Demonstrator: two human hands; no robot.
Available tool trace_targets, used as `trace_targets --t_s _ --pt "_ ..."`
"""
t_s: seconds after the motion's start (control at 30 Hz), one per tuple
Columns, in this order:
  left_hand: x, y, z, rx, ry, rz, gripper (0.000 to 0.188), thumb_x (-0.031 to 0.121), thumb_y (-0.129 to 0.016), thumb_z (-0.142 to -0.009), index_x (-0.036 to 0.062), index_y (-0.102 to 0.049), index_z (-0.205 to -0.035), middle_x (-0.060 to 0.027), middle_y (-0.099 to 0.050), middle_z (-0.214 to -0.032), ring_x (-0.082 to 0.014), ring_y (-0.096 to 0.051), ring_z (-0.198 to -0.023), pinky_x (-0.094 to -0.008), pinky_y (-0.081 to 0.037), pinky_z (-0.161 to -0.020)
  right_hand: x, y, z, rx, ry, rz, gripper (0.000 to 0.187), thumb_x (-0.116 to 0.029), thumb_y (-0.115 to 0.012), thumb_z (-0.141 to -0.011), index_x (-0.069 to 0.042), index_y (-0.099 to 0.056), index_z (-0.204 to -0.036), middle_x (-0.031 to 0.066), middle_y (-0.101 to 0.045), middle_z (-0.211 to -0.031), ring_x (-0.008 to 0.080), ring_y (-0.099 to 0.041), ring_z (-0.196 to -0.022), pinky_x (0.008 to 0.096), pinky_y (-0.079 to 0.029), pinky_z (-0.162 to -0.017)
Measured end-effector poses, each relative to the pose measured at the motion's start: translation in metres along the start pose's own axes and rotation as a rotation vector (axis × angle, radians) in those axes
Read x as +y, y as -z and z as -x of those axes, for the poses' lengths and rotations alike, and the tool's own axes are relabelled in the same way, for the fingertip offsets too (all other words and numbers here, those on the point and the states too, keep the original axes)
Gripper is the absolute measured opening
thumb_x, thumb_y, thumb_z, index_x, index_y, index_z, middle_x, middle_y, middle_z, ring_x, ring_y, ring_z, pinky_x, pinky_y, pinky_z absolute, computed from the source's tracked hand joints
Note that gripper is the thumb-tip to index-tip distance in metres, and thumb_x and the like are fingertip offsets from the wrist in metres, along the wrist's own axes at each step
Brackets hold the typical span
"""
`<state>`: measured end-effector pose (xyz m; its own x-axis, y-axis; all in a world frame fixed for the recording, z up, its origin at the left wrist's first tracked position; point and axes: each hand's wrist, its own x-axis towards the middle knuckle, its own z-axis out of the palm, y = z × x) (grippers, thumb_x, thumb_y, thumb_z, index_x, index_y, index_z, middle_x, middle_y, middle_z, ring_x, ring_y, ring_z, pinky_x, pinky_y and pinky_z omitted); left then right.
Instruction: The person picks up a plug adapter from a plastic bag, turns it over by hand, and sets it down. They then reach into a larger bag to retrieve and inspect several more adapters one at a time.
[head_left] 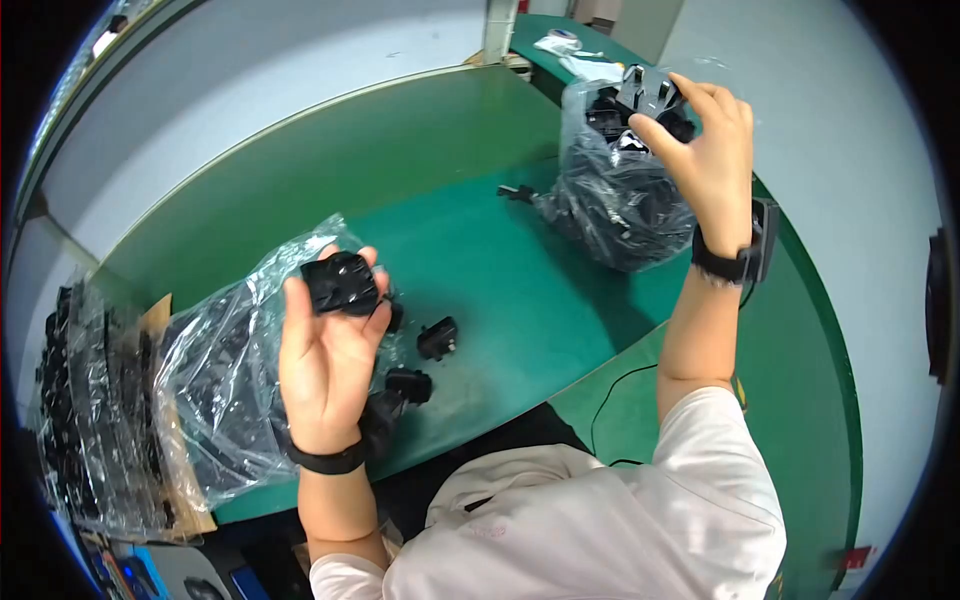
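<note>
My left hand (pixel 330 365) is raised palm up over the table, its fingers curled around a glossy black plastic piece (pixel 342 284) with a rounded side. My right hand (pixel 705 140) is at the mouth of a clear plastic bag (pixel 625 215) packed with black parts. Between its thumb and fingers it pinches a dark plug adapter (pixel 648 92) with metal pins pointing up. Below and right of my left hand, a black plug (pixel 437 338) and another black plug (pixel 408 384) lie loose on the green table (pixel 440 240).
A large clear plastic bag (pixel 225 375) of dark parts lies at the left, beside upright stacks of bagged black pieces (pixel 90 410) and cardboard. A small black part (pixel 517 193) lies left of the full bag. Green panels border the table's far side. A dark cable (pixel 605 400) hangs past the near edge.
</note>
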<state>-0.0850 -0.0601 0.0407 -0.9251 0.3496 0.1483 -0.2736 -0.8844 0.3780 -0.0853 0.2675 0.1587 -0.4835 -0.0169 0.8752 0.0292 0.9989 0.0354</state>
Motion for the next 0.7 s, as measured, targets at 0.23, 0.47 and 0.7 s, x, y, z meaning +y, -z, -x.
trace_targets --t_s 0.23,0.47,0.7 --pt "0.002 -0.006 0.004 -0.01 0.084 -0.031 0.054 0.048 -0.035 -0.097 -0.0002 -0.056 -0.11 -0.0236 -0.058 -0.114 -0.0302 -0.065 -0.081 -0.0339 -0.053 -0.057 0.049 -0.034 0.009 -0.019 -0.132 0.082 0.056 -0.035 -0.073 -0.074 -0.005 -0.059 -0.119 0.018 -0.059 -0.113 0.0343 -0.049 -0.105 0.0413 -0.04 -0.091" --pt "-0.01 -0.014 0.004 0.269 0.153 -0.205 0.059 0.057 -0.035 -0.093 0.0036 -0.056 -0.105 -0.0204 -0.064 -0.098 -0.0198 -0.062 -0.064 -0.0247 -0.047 -0.046 -0.075 -0.012 0.034 -0.258 0.423 -0.773 0.046 -0.016 -0.074 -0.066 -0.003 -0.063 -0.109 0.0132 -0.06 -0.112 0.0295 -0.054 -0.1 0.0377 -0.042 -0.089" --pt "-0.002 -0.017 0.001 0.122 0.269 -0.363 0.059 0.059 -0.035 -0.092 0.0054 -0.054 -0.107 -0.0104 -0.066 -0.082 -0.0127 -0.06 -0.056 -0.02 -0.042 -0.04 -0.138 -0.035 0.037 -0.571 0.673 -1.194 0.072 -0.013 -0.081 -0.053 -0.002 -0.057 -0.119 0.0118 -0.057 -0.114 0.0292 -0.052 -0.097 0.0373 -0.042 -0.086"
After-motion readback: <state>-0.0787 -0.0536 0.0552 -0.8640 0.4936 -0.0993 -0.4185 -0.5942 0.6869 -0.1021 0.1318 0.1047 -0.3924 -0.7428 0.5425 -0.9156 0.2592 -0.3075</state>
